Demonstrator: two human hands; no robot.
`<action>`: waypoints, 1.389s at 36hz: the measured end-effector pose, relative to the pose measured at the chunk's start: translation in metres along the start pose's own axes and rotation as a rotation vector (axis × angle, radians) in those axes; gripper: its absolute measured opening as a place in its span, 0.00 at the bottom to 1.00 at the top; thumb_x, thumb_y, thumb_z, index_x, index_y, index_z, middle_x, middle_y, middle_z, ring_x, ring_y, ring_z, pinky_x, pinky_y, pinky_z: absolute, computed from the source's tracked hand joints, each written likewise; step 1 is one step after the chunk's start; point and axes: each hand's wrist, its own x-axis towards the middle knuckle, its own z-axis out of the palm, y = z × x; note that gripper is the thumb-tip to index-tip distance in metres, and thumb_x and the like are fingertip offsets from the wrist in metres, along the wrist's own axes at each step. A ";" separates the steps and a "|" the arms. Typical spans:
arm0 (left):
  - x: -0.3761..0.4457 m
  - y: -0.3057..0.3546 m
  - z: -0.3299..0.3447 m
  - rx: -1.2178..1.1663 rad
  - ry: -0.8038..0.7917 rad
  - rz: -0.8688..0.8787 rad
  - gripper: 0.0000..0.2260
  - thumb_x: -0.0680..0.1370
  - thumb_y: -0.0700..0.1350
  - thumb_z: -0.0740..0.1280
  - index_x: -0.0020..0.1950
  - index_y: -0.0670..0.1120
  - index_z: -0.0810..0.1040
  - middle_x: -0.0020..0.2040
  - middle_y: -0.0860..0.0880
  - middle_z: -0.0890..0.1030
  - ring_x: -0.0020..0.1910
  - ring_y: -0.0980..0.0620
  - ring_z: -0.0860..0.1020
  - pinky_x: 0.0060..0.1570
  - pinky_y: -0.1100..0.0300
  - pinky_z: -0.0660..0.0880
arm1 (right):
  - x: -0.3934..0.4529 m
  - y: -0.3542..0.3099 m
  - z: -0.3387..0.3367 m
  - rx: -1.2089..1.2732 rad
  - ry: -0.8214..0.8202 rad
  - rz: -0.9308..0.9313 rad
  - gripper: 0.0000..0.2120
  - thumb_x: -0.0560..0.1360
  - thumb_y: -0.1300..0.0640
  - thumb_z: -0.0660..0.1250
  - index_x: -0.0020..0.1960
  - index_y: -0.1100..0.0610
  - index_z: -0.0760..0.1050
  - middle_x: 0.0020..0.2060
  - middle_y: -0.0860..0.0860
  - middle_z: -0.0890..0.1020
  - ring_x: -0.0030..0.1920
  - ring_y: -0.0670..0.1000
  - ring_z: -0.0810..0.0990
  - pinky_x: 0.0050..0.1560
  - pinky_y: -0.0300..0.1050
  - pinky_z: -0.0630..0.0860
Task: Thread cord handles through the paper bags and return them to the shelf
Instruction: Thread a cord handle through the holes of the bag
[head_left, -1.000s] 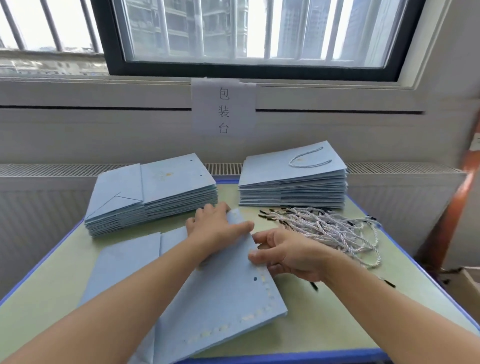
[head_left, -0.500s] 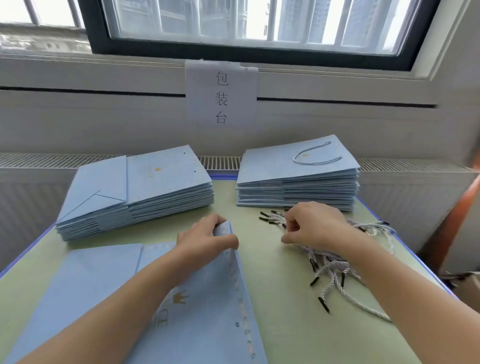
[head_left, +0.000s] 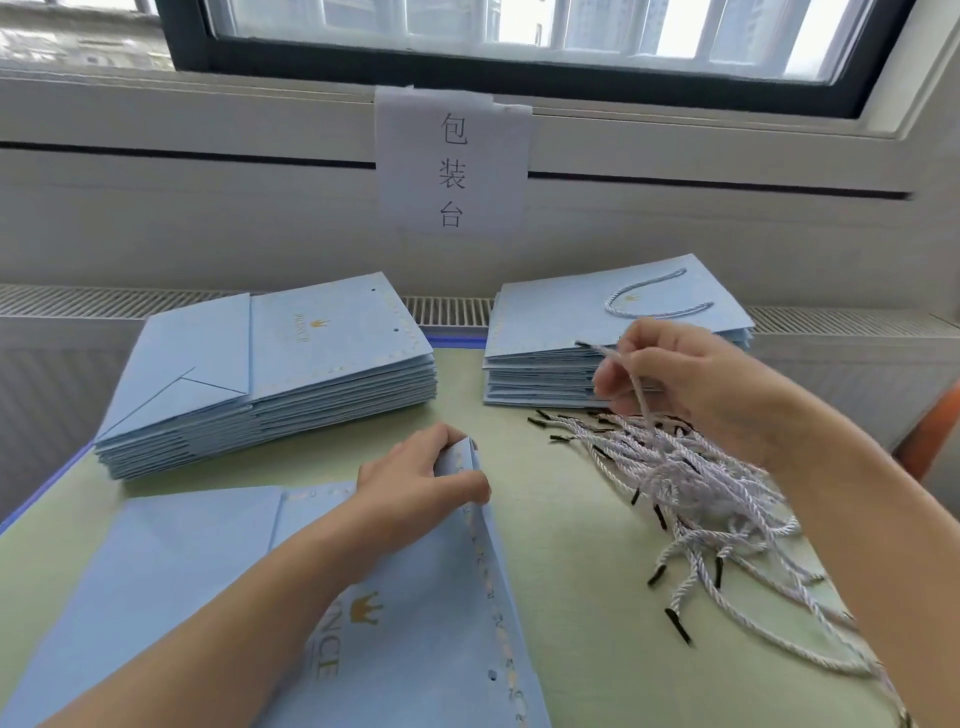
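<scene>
The right hand (head_left: 680, 384) hung raised above the pile of cords (head_left: 696, 483), fingers curled, pinching one cord (head_left: 631, 387) (half a second earlier it was down in the pile). The left hand (head_left: 415, 483) gripped the top corner of the flat paper bag (head_left: 415, 649) on the green table (head_left: 587, 571), thumb over the edge, as before.

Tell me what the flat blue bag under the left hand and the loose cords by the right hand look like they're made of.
The blue bag looks like matte paper or thin card: it lies flat with sharp folds, punched holes and what seems a gold printed crown. The cords look like twisted pale fibre rope, since spiral strands show; their black tips could be plastic, too small to tell.
</scene>
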 end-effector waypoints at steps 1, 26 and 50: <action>0.000 0.000 0.000 -0.002 -0.001 0.004 0.21 0.54 0.62 0.64 0.47 0.65 0.75 0.51 0.54 0.78 0.59 0.46 0.72 0.59 0.44 0.74 | -0.003 -0.007 -0.002 0.126 -0.019 -0.034 0.10 0.79 0.68 0.56 0.42 0.58 0.68 0.36 0.53 0.81 0.37 0.49 0.80 0.34 0.36 0.78; -0.001 0.005 -0.017 -0.473 -0.195 0.021 0.26 0.59 0.40 0.63 0.57 0.48 0.77 0.45 0.43 0.77 0.38 0.48 0.77 0.39 0.58 0.74 | -0.004 0.058 0.091 -0.429 0.059 -0.155 0.15 0.71 0.66 0.69 0.35 0.46 0.78 0.32 0.47 0.83 0.39 0.49 0.81 0.48 0.46 0.77; -0.002 0.002 -0.024 -0.516 -0.257 0.043 0.26 0.60 0.39 0.63 0.58 0.48 0.76 0.47 0.42 0.78 0.43 0.45 0.79 0.45 0.53 0.76 | -0.006 0.060 0.107 -0.225 -0.035 -0.149 0.11 0.74 0.64 0.68 0.35 0.52 0.79 0.30 0.44 0.76 0.32 0.45 0.69 0.35 0.38 0.67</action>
